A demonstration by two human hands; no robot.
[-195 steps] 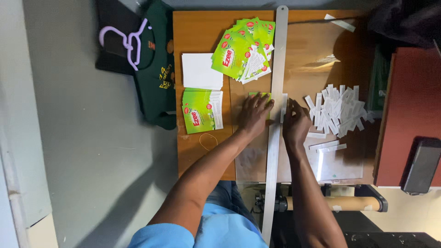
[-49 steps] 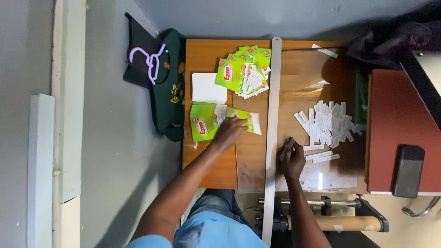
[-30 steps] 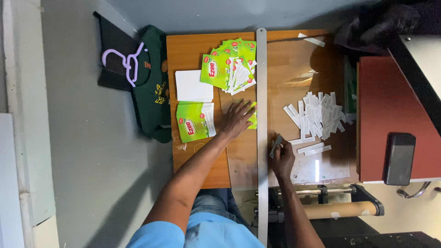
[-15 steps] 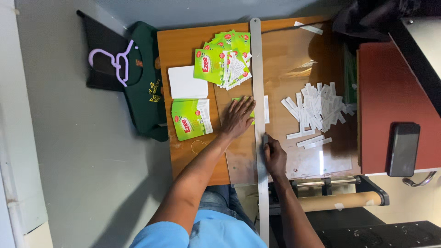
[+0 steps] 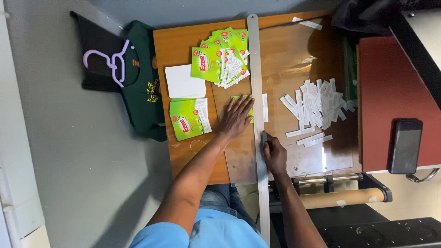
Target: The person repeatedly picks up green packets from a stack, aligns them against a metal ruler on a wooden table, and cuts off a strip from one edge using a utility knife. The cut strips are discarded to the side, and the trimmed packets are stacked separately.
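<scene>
My left hand lies flat, fingers spread, on a green printed label that is tucked under a long metal ruler. The label's white end sticks out on the ruler's right side. My right hand is closed around a small cutting tool held against the ruler's right edge, below the label; the tool is mostly hidden by my fingers. Both rest on a clear cutting sheet over the wooden table.
A fanned heap of green labels, a white paper stack and a neat green stack lie left of the ruler. Cut white strips are piled to the right. A dark phone lies on a red surface. A paper roll sits below.
My left hand carried a label from the left stack and now presses it under the ruler. My right hand has come up against the ruler's edge. The camera view shifted.
</scene>
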